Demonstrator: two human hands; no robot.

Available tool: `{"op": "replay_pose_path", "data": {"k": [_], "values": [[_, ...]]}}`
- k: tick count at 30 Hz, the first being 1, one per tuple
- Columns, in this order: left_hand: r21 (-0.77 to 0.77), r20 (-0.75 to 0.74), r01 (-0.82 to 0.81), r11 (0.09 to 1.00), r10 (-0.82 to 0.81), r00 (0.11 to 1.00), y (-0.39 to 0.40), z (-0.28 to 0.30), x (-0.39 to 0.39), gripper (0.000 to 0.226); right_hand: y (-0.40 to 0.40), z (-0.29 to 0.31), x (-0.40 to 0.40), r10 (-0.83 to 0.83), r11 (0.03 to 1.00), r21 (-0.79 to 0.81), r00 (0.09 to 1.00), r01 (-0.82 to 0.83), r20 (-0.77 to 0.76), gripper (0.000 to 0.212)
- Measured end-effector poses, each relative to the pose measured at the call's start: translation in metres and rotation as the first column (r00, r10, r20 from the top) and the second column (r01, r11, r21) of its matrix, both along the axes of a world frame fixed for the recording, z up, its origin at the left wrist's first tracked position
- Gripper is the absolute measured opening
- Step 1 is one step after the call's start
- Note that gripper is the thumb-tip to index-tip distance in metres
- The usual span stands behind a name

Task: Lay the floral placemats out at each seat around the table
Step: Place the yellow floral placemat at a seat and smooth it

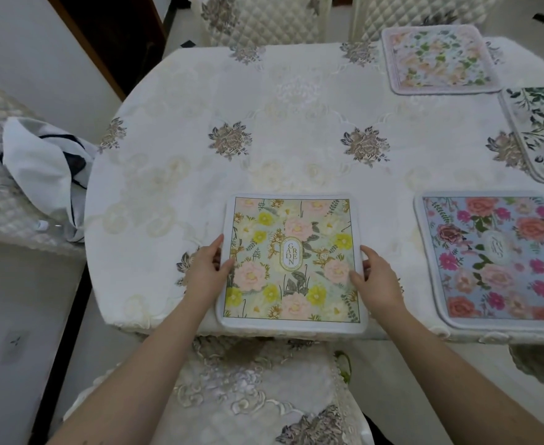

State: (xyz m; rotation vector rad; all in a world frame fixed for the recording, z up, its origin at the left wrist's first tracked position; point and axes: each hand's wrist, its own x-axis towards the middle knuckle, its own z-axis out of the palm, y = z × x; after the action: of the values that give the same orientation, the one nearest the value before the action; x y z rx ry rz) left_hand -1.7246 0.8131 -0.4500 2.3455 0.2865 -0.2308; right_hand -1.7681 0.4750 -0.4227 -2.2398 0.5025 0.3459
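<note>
Yellow-and-pink floral placemat, white-bordered, flat between the hands at the near table edge; left hand and right hand each pinch a side border, thumbs on top; probably light, soft, limp if lifted, best taken by opposite edges; three other placemats beyond the right hand, two cut off by the frame; fingers beneath hidden.

Head view; looks down, near table.
</note>
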Motion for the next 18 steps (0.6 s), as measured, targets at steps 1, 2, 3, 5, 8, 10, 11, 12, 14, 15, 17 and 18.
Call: {"op": "replay_pose_path", "data": {"k": [1, 2, 3, 5, 8, 10, 11, 12, 14, 15, 17, 18], "values": [[0.002, -0.004, -0.001, 1.000, 0.001, 1.000, 0.000, 0.000, 0.000, 0.064, 0.000, 0.000, -0.001, 0.006, 1.000, -0.005, 1.000, -0.006, 0.001, 0.059], [0.007, -0.005, 0.001, 1.000, -0.001, 1.000, 0.000, 0.001, 0.000, 0.064, 0.000, 0.000, -0.001, 0.010, 1.000, -0.014, 1.000, -0.010, 0.004, 0.059], [0.018, -0.005, 0.006, 1.000, -0.006, 1.000, -0.001, 0.001, -0.001, 0.064, 0.001, 0.000, -0.002, 0.013, 0.999, -0.035, 1.000, -0.013, 0.008, 0.059], [0.062, 0.018, 0.005, 0.998, -0.006, 1.000, -0.003, 0.003, -0.004, 0.063, 0.005, 0.000, -0.004, 0.025, 0.989, -0.147, 0.999, -0.019, 0.043, 0.059], [0.228, 0.191, -0.010, 0.974, -0.034, 0.981, -0.016, 0.006, -0.014, 0.055, 0.024, 0.002, -0.006, 0.136, 0.929, -0.364, 0.978, -0.070, 0.159, 0.053], [0.272, 0.271, 0.087, 0.958, -0.163, 0.949, -0.036, 0.009, -0.022, 0.049, 0.050, 0.001, -0.008, 0.254, 0.909, -0.388, 0.941, -0.153, 0.223, 0.050], [0.279, 0.284, 0.169, 0.945, -0.249, 0.926, -0.048, 0.009, -0.025, 0.048, 0.065, -0.001, -0.009, 0.303, 0.905, -0.375, 0.921, -0.198, 0.245, 0.049], [0.276, 0.287, 0.244, 0.929, -0.322, 0.902, -0.060, 0.008, -0.029, 0.050, 0.081, -0.004, -0.009, 0.343, 0.901, -0.359, 0.906, -0.243, 0.248, 0.051], [0.262, 0.260, 0.348, 0.900, -0.413, 0.873, -0.081, 0.004, -0.034, 0.053, 0.107, -0.014, -0.010, 0.426, 0.871, -0.350, 0.884, -0.344, 0.193, 0.056], [0.276, 0.225, 0.395, 0.877, -0.458, 0.860, -0.088, 0.000, -0.038, 0.055, 0.117, -0.021, -0.012, 0.471, 0.841, -0.370, 0.870, -0.394, 0.146, 0.058], [0.366, 0.144, 0.470, 0.803, -0.548, 0.824, -0.093, -0.009, -0.047, 0.058, 0.128, -0.036, -0.020, 0.549, 0.753, -0.455, 0.835, -0.475, 0.037, 0.064], [0.418, 0.113, 0.480, 0.771, -0.569, 0.815, -0.091, -0.014, -0.051, 0.058, 0.128, -0.041, -0.023, 0.572, 0.713, -0.495, 0.820, -0.497, 0.000, 0.065]]}}
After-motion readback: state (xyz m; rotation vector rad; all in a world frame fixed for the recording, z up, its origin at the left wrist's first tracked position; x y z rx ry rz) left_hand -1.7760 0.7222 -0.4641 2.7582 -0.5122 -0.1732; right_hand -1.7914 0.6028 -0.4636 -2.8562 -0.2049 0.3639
